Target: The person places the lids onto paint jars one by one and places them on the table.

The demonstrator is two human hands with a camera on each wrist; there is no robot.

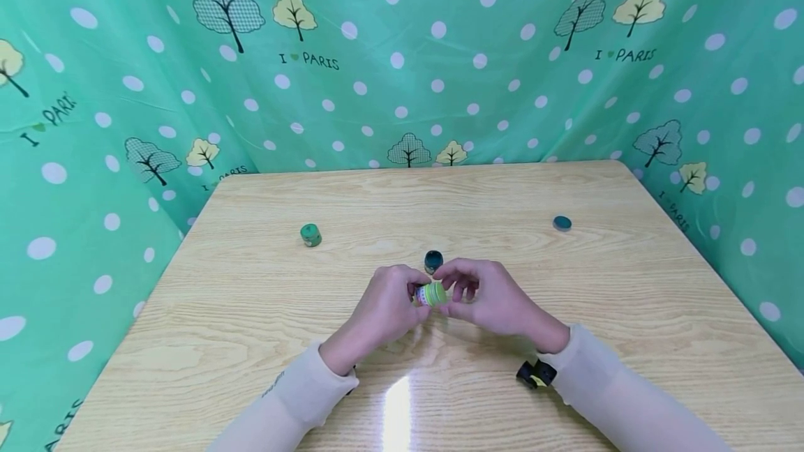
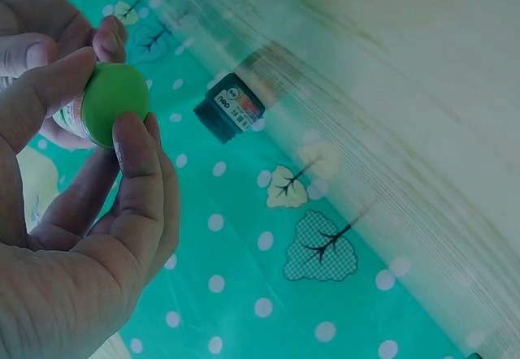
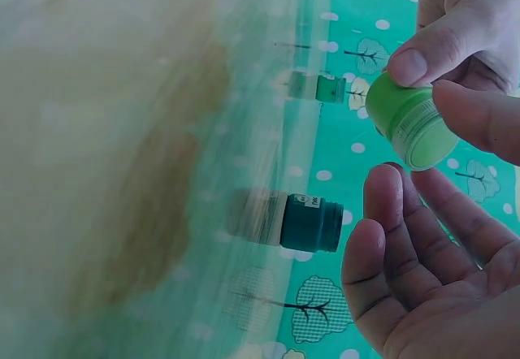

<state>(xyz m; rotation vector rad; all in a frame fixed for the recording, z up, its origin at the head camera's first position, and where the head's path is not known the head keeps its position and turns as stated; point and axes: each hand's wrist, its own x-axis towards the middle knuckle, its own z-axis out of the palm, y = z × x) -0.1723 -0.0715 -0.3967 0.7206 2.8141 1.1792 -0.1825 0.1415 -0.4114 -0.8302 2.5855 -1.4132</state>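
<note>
Nearest left wrist camera, left hand pinching light-green jar between thumb and fingers, jar lying sideways in grip above table. Right hand hovering at jar's right end, fingers standing apart, loosely bending; whether thumb is touching jar, cannot tell. Pale sleeves covering both forearms. Dark teal jar standing upright just beyond hands, neck showing uncovered. Farther out, green jar sitting left, dark blue lid lying right. Dotted green curtain hanging behind.
</note>
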